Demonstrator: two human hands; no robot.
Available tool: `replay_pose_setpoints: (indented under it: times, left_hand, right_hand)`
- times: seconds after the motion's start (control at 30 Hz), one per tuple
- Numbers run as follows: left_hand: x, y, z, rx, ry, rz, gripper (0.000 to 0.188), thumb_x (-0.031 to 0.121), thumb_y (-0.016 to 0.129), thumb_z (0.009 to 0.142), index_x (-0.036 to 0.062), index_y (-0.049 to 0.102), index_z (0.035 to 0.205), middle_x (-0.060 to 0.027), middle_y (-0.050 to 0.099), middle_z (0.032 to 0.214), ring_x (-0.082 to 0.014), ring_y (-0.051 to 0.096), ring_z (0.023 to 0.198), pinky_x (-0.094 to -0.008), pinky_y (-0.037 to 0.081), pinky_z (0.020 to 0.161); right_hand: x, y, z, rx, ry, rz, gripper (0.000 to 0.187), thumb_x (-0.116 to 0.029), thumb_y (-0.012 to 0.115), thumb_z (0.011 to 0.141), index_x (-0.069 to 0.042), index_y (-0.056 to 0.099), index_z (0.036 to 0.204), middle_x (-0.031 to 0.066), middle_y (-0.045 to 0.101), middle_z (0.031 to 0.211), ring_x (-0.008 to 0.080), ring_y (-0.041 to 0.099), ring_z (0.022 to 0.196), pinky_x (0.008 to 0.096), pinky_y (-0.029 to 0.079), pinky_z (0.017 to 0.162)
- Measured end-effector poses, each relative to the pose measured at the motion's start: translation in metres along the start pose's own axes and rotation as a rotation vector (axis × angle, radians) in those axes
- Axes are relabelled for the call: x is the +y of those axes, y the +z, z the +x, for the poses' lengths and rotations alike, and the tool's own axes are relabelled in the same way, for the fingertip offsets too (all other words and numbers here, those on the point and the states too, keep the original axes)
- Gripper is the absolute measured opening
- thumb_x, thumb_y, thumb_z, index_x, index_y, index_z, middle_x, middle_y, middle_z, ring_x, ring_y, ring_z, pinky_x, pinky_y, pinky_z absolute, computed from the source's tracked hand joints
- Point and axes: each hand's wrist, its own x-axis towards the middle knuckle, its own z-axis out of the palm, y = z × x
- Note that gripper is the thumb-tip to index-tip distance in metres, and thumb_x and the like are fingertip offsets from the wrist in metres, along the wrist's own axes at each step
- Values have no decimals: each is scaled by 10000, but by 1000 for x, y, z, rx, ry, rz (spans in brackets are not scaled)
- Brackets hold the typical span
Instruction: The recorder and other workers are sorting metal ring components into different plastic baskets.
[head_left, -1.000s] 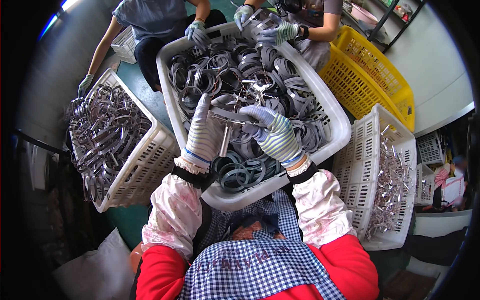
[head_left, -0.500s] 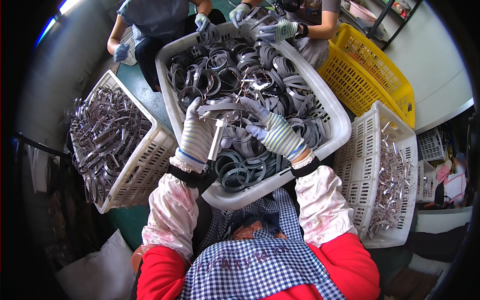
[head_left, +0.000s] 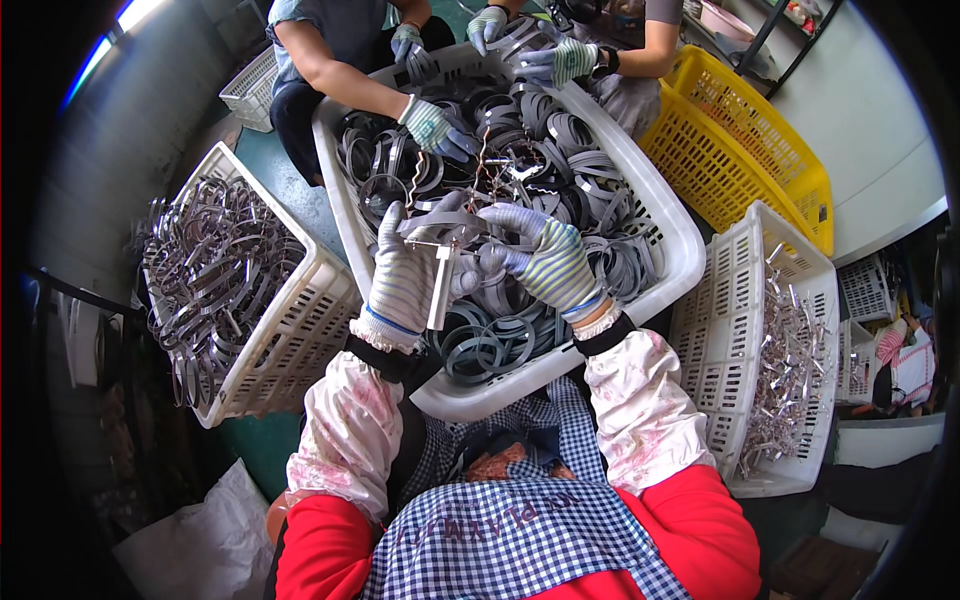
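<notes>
In gloves with pale stripes, my two hands meet over the near part of a large white crate (head_left: 676, 262). My left hand (head_left: 398, 278) is closed on a curved grey metal band (head_left: 442, 222). A bright T-shaped metal piece (head_left: 439, 288) hangs at the band, beside my left fingers, its long leg pointing down. My right hand (head_left: 556, 264) pinches the other end of the band between fingers and thumb. Its exact fingertip contact is partly hidden. Below lie many coiled grey bands (head_left: 485, 342) in the crate.
Left stands a white basket (head_left: 290, 345) heaped with banded parts. To the right, another white basket (head_left: 715, 335) holds small shiny metal pieces (head_left: 785, 375), with yellow baskets (head_left: 730, 150) behind it. Across the crate, a co-worker's gloved hand (head_left: 438, 130) reaches in; other gloved hands (head_left: 555, 62) handle bands.
A co-worker's arm has swung over the crate from the far left, hand down among the bands. My right hand has drawn slightly left and closed in on the band; my left still holds it.
</notes>
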Motion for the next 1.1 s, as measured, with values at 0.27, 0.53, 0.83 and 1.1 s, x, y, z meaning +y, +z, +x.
replay_pose_setpoints:
  times: [0.27,0.53,0.83,1.1]
  left_hand:
    - [-6,13,-5,10,4,41,909,751,427,919,73,351,1520,-219,575,1302,-338,708,830,-368,636,685]
    - [-2,-3,-1,107,53,-125,871,760,464,899,96,446,1463,-201,626,1239,-371,711,809,-342,590,536]
    - [3,11,-5,35,34,-36,884,716,456,928,49,382,1503,-233,532,1416,-336,719,918,-342,632,654]
    - [26,-7,-11,-24,203,42,957,679,618,864,14,357,1502,-214,495,1452,-378,621,1158,-464,558,940]
  right_hand:
    - [11,0,1,70,-49,-68,293,-12,773,792,-18,731,1082,109,737,1040,206,694,1005,332,535,928]
    - [-10,8,-1,-29,-164,-133,552,-209,808,810,-70,619,1309,129,653,1294,288,614,1227,385,483,1029]
    - [-2,3,-3,-64,-286,-205,435,-100,824,753,-57,695,1166,106,729,1094,293,701,1029,373,559,888]
    - [49,-5,15,-185,305,-603,480,-330,750,880,-79,660,1278,125,706,1181,298,693,1018,371,539,901]
